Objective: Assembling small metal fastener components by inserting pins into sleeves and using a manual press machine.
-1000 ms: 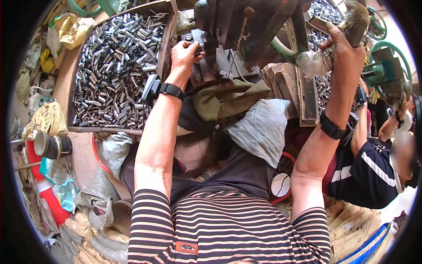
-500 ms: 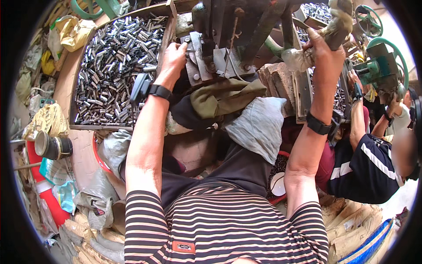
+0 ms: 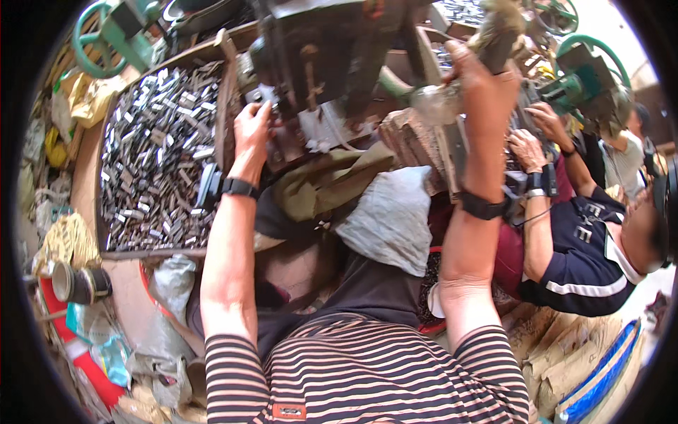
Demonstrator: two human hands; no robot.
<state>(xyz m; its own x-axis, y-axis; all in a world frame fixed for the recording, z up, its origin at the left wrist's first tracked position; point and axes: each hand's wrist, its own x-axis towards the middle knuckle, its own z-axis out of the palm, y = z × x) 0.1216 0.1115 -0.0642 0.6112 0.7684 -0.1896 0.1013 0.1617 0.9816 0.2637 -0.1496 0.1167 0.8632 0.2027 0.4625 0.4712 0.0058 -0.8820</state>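
Right hand [image 3: 489,88]: grip clamped on wrapped lever [image 3: 498,30]. Left hand [image 3: 251,136] at metal fixture [image 3: 262,93], grip blurred, can't tell. 1 tray [image 3: 225,92] of metal tubes [image 3: 159,162] alongside.

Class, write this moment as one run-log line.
left hand: at machine, grip unclear | right hand: around wrapped lever | left side: wooden tray, metal pieces

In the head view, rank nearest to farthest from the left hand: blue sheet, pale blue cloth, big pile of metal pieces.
1. Big pile of metal pieces, left of the left hand.
2. Pale blue cloth, lower right.
3. Blue sheet, far lower right.
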